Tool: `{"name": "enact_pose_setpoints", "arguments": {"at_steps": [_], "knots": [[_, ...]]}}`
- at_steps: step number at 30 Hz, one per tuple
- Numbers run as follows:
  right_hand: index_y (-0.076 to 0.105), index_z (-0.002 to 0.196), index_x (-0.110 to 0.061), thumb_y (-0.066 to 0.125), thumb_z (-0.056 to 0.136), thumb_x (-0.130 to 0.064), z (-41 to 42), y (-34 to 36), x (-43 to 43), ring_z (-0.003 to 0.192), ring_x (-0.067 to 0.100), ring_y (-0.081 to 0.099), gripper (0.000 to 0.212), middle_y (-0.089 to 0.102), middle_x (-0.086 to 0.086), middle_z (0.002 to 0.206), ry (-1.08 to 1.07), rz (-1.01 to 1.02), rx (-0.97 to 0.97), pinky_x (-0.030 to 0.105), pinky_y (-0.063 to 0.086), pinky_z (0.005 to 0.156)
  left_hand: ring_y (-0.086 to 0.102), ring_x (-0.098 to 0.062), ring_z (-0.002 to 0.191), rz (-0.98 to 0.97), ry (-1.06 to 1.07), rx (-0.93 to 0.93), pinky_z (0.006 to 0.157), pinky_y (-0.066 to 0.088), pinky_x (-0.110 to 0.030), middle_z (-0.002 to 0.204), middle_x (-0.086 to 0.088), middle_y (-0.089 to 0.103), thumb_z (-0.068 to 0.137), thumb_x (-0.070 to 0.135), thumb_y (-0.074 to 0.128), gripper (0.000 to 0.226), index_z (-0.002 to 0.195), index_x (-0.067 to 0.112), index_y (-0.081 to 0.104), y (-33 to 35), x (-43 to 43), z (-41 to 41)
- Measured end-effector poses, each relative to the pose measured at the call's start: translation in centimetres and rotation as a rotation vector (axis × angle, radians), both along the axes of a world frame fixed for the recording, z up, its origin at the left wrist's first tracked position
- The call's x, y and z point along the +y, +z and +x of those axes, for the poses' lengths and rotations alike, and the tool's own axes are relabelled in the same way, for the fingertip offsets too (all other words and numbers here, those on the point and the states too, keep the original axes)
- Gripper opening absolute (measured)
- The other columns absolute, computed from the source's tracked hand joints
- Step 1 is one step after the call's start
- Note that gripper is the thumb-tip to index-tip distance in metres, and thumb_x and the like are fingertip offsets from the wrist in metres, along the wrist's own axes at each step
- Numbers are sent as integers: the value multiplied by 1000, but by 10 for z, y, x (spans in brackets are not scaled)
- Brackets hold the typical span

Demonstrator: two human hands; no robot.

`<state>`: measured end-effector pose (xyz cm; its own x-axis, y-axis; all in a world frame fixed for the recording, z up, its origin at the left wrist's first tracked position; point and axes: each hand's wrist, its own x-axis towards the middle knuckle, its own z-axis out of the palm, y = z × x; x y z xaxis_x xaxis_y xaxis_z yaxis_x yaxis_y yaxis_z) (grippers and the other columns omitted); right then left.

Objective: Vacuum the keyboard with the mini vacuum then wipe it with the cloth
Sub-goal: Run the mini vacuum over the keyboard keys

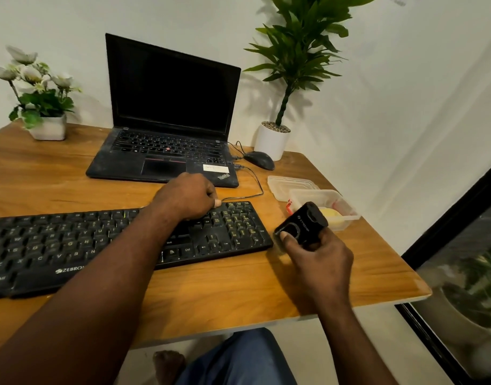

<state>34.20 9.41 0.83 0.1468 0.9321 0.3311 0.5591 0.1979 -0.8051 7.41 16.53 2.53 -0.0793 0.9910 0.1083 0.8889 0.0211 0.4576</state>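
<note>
Head view: right hand point(319, 262) is gripping the black mini vacuum point(301, 223), thumb lying on its top, just beside the right end of the keyboard point(233, 232) on the wooden desk point(238, 287). Left hand point(187, 197) is resting knuckles-up at the keyboard's rear edge, fingers curling under; whether it is gripping cannot be told. A yellow item point(331, 215) is lying in a clear container point(350, 215) behind the vacuum.

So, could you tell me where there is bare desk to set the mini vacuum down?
Bare wood lies between the keyboard and the near desk edge, and left of the laptop toward the flower pot. The right corner is crowded: plastic containers, mouse, cable, plant pot.
</note>
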Motion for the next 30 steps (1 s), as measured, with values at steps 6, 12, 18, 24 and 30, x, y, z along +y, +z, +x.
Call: {"name": "enact_pose_setpoints", "arguments": {"at_steps": [6, 12, 18, 24, 30], "knots": [[68, 116, -33, 86, 80, -34, -1, -6, -6, 95, -2, 65, 40, 65, -21, 97, 51, 5, -71, 6, 43, 69, 64, -16, 94, 22, 3, 25, 83, 53, -38, 95, 7, 71, 97, 40, 69, 14, 100, 30, 78, -1, -5, 1], [59, 107, -45, 87, 79, -34, -15, -7, -20, 89, -6, 65, 41, 65, -24, 97, 173, 62, -116, 7, 47, 72, 64, -16, 94, 16, 31, 66, 86, 57, -43, 99, 4, 72, 98, 41, 66, 16, 104, 31, 77, 2, -10, 6], [61, 98, -43, 87, 78, -35, -17, -8, -24, 88, -3, 69, 34, 68, -22, 89, 172, 89, -30, 11, 52, 71, 63, -14, 87, 21, 87, 207, 76, 56, -37, 95, 5, 70, 100, 48, 59, 25, 111, 32, 75, 7, -24, 15], [60, 89, -44, 88, 77, -35, -21, -10, -32, 81, -7, 68, 32, 68, -25, 81, 240, 45, 108, 7, 50, 64, 53, -20, 129, 213, 124, 300, 105, 43, -47, 142, 6, 61, 99, 57, 55, 45, 139, 36, 59, 5, -68, 13], [64, 84, -42, 88, 75, -35, -44, -10, -40, 77, -4, 69, 27, 72, -20, 76, 356, 10, 113, 14, 55, 63, 48, -20, 119, 440, 209, 219, 99, 40, -47, 127, 7, 67, 96, 50, 63, 38, 128, 29, 69, -13, -141, 1]]}}
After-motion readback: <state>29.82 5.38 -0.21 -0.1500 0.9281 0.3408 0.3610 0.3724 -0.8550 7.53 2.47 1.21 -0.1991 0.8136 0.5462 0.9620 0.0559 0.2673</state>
